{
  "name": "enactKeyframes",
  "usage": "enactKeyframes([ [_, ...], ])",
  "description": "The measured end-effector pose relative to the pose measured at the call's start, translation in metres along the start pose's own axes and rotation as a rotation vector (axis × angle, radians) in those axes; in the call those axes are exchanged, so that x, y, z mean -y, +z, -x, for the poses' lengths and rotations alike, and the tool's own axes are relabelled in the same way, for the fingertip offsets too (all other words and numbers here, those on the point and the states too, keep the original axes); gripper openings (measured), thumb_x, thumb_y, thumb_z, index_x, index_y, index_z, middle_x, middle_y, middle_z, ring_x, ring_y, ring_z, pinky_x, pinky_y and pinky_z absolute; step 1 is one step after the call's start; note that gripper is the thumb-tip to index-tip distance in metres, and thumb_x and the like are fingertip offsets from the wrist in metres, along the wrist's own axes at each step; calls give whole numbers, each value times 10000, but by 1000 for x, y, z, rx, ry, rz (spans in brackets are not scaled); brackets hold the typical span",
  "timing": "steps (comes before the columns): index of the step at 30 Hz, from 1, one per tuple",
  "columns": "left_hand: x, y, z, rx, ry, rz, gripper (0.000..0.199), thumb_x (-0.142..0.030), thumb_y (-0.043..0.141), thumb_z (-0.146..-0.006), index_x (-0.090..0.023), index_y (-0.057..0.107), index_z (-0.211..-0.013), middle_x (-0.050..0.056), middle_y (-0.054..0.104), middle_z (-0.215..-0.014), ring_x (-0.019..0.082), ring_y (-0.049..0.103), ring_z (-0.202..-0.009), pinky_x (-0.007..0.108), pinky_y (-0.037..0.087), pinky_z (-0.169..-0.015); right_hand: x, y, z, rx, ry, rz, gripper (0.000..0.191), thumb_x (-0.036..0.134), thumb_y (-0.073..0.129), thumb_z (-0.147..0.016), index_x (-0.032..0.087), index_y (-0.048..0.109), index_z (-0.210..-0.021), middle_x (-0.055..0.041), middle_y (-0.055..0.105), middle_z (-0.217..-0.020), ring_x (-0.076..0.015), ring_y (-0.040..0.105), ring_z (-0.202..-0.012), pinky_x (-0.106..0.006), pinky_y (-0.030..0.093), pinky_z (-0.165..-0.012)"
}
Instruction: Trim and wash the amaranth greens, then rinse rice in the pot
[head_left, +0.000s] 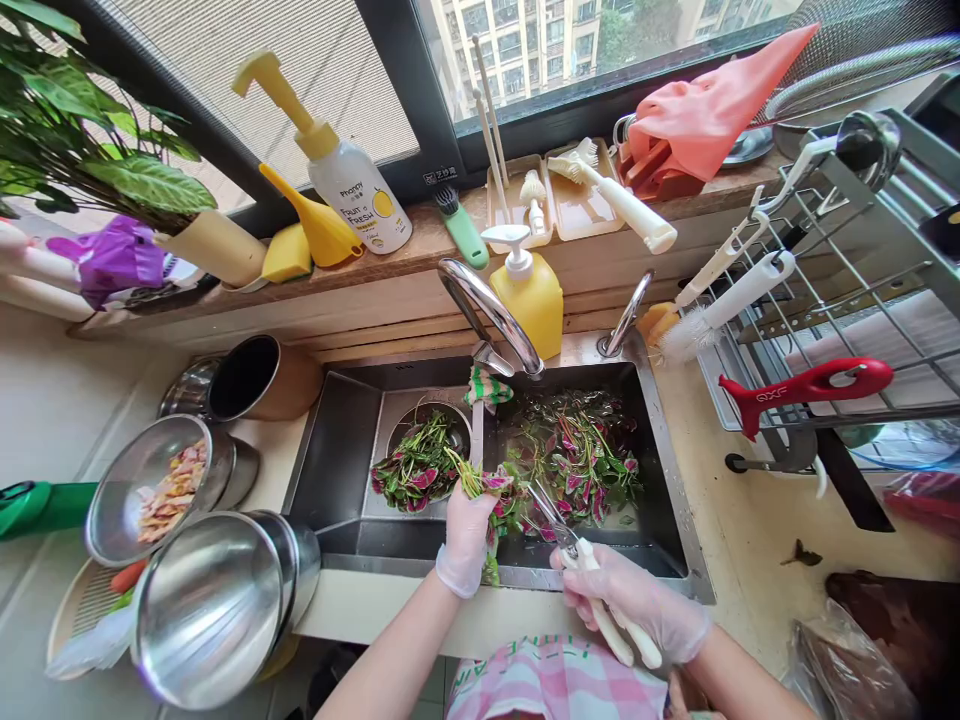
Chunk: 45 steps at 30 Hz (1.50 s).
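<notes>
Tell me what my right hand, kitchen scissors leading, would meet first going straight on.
Probably the amaranth-like greens in your left hand, near the kitchen scissors' tips, though depth is unclear.

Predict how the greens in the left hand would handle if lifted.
The held greens would likely flop: leaves droop beside the left hand. Probably light, given thin stems; perhaps slippery, since similar greens lie in the wet right basin.

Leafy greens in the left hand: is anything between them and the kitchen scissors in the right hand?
Nothing visible does. The kitchen scissors, open in the right hand, point toward the leafy greens in the left hand. Whether the scissor tips touch the bunch is unclear.
</notes>
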<state>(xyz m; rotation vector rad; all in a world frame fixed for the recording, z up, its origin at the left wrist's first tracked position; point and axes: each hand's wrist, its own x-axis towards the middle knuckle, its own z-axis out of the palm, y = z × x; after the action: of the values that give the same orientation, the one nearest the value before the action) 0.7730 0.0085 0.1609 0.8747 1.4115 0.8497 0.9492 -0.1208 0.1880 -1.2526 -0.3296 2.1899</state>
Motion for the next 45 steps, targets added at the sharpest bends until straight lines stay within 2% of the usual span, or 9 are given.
enactKeyframes([
  [11,8,2,16,85,116,24,226,-242,825,-612,-179,672,-766,17,686,-776,174,627,-726,311,534,-725,0,1,-10,5,61,-116,432,484,728,-671,184,567,-938,24,560,-661,-84,480,-480,-220,427,-466],
  [16,9,1,14,61,227,1,182,-274,802,-655,-197,681,-767,31,691,-847,197,622,-842,331,507,-855,6,5,5,-35,-86,-93,414,399,705,-707,189,552,-1030,29,565,-681,-84,503,-531,-208,428,-509],
  [20,10,0,14,64,235,-43,152,-270,777,-683,-212,683,-786,38,693,-887,221,608,-909,363,485,-916,5,11,3,40,2,15,387,400,707,-670,190,538,-948,40,555,-637,-74,470,-464,-200,390,-448],
  [25,9,-2,19,117,312,-111,96,-217,771,-692,-208,694,-749,33,692,-824,217,617,-894,376,435,-981,6,14,-12,-49,28,13,442,476,720,-636,197,513,-909,51,527,-609,-70,450,-454,-199,388,-440],
  [30,10,4,27,105,220,-34,192,-239,817,-632,-190,670,-745,21,678,-787,187,619,-778,327,506,-813,7,16,-18,-131,-12,120,473,554,713,-638,202,492,-864,80,451,-539,-54,334,-403,-193,296,-389],
  [33,-6,-5,26,97,137,69,257,-281,827,-613,-165,657,-767,26,677,-769,177,627,-723,314,523,-729,6,13,-19,-213,-49,133,501,579,709,-646,193,530,-912,78,439,-546,-60,338,-420,-199,283,-409],
  [36,-44,-40,7,63,131,61,284,-277,833,-576,-145,657,-755,37,690,-764,182,644,-731,321,530,-750,3,2,-15,-329,-96,159,579,568,727,-633,178,586,-1037,43,504,-602,-96,436,-489,-221,336,-462],
  [40,-87,-101,-52,25,131,-186,296,-264,808,-568,-140,642,-779,32,694,-761,184,655,-717,317,538,-727,-3,-24,0,-556,-101,356,638,584,670,-653,191,601,-1151,-37,659,-793,-179,583,-649,-267,438,-562],
  [45,-67,-125,-142,-131,-42,-885,382,-161,733,-624,-125,647,-995,109,724,-950,271,673,-938,379,514,-856,-24,-76,32,-837,-79,656,604,611,591,-666,250,620,-1149,-76,723,-1019,-273,668,-901,-313,510,-716],
])
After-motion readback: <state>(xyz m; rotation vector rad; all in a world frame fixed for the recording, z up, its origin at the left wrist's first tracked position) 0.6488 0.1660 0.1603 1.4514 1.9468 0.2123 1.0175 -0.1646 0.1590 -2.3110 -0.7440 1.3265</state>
